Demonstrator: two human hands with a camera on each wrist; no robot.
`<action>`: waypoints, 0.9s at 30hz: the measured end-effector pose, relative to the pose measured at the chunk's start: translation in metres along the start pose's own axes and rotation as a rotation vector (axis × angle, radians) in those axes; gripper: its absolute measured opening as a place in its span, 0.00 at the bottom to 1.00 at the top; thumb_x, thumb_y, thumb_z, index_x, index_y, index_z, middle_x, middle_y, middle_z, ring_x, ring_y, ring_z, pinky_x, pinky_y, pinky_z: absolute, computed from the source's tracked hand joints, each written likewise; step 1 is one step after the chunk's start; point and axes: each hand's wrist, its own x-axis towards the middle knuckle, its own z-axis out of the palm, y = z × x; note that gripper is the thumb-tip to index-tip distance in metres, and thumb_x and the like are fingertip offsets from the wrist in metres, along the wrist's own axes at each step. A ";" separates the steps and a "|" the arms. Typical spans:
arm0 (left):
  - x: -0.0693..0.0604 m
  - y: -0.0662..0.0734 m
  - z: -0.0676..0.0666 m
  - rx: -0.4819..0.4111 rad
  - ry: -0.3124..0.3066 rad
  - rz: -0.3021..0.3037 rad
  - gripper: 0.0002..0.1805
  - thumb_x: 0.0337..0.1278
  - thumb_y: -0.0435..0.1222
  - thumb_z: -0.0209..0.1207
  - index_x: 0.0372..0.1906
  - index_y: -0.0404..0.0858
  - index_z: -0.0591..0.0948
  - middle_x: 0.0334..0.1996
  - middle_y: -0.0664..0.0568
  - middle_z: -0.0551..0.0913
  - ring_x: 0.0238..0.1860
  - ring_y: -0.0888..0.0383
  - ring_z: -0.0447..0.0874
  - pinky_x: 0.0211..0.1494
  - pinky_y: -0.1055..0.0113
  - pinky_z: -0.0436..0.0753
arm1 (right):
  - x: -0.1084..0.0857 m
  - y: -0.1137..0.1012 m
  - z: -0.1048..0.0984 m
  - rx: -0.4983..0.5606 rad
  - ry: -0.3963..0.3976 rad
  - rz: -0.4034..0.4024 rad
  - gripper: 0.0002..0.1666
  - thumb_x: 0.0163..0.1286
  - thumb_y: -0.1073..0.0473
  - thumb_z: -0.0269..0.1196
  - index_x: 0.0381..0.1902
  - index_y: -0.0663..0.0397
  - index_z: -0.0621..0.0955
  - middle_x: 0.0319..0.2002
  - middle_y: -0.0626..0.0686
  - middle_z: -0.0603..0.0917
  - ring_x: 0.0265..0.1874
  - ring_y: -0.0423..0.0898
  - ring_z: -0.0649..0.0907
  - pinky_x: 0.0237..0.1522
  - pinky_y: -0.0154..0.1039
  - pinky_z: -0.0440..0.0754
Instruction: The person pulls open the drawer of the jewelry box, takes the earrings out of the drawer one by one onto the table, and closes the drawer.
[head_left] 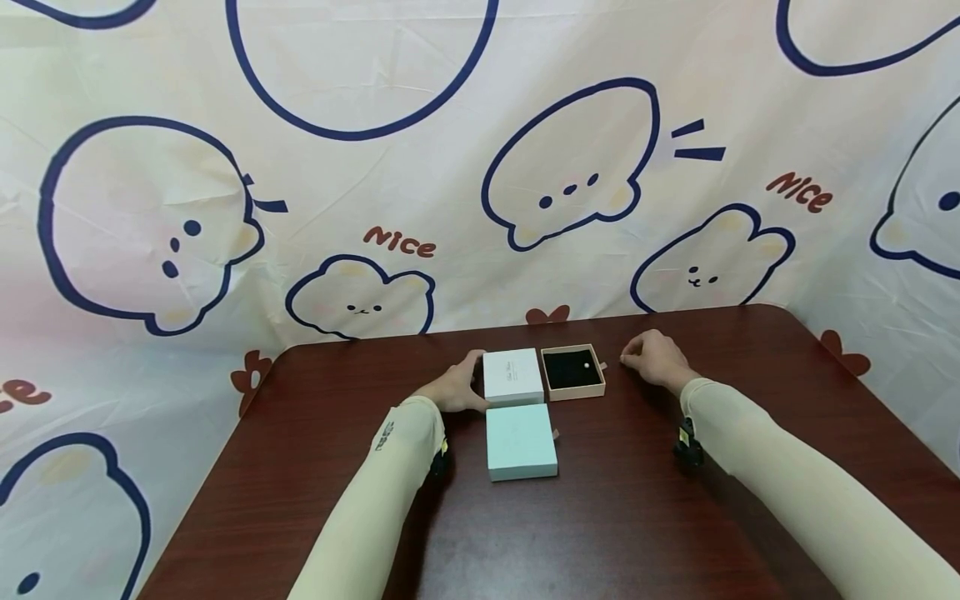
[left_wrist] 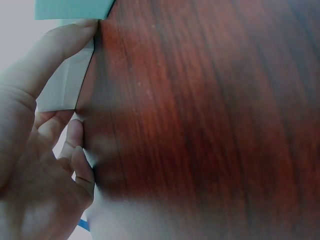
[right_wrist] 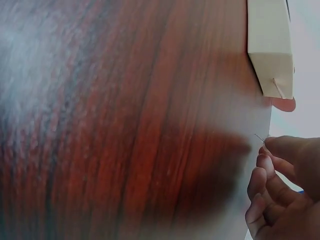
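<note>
My left hand (head_left: 453, 387) grips a white box (head_left: 512, 377) with printed lettering, the thumb at its near edge and the fingers round its far left corner. Just right of that box lies an open cream tray (head_left: 598, 390) with a black pad (head_left: 566, 370) and a small pearl-like stud (head_left: 587, 365) on it. To the right of the tray, my right hand (head_left: 657, 358) is above the table. In the right wrist view, its thumb and forefinger pinch a tiny thing with a thin metal pin (right_wrist: 258, 137), like an earring post; the rest is hidden by the fingertips.
A mint-green box (head_left: 522, 442) with a small side tab lies directly in front of the white box. All stand on a dark reddish-brown wooden table (head_left: 600, 517). A pale cloth (head_left: 450, 183) with cartoon drawings hangs behind the far edge.
</note>
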 end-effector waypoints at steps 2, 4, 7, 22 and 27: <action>0.001 0.000 0.000 -0.005 -0.002 0.000 0.54 0.56 0.36 0.72 0.80 0.43 0.48 0.75 0.36 0.61 0.74 0.38 0.63 0.70 0.44 0.69 | 0.001 0.002 0.000 0.002 0.001 -0.008 0.13 0.74 0.58 0.62 0.46 0.62 0.87 0.48 0.63 0.86 0.41 0.53 0.80 0.46 0.49 0.78; 0.000 0.000 0.000 -0.007 0.000 -0.002 0.54 0.56 0.36 0.72 0.80 0.43 0.48 0.75 0.36 0.61 0.75 0.37 0.63 0.71 0.44 0.69 | 0.003 0.004 0.001 0.002 -0.001 -0.010 0.13 0.74 0.58 0.62 0.46 0.62 0.87 0.48 0.63 0.86 0.42 0.54 0.80 0.46 0.49 0.78; 0.001 0.000 0.001 -0.007 -0.001 0.002 0.54 0.55 0.37 0.72 0.80 0.43 0.49 0.75 0.37 0.61 0.75 0.38 0.63 0.71 0.44 0.69 | 0.003 0.005 0.000 -0.001 -0.006 -0.007 0.12 0.73 0.59 0.62 0.45 0.62 0.87 0.47 0.62 0.86 0.41 0.54 0.79 0.46 0.49 0.77; 0.002 -0.001 0.000 0.011 -0.002 0.005 0.54 0.56 0.38 0.72 0.80 0.44 0.49 0.74 0.37 0.63 0.74 0.40 0.64 0.70 0.45 0.69 | 0.004 0.010 0.000 -0.105 0.021 -0.095 0.08 0.71 0.64 0.63 0.42 0.61 0.87 0.35 0.57 0.85 0.32 0.50 0.79 0.34 0.42 0.75; 0.002 -0.001 0.000 0.007 0.001 0.009 0.54 0.56 0.37 0.72 0.80 0.44 0.49 0.74 0.37 0.63 0.74 0.40 0.65 0.70 0.45 0.70 | 0.004 0.009 0.000 -0.180 0.016 -0.148 0.08 0.72 0.64 0.62 0.43 0.62 0.86 0.38 0.59 0.87 0.32 0.50 0.80 0.39 0.48 0.80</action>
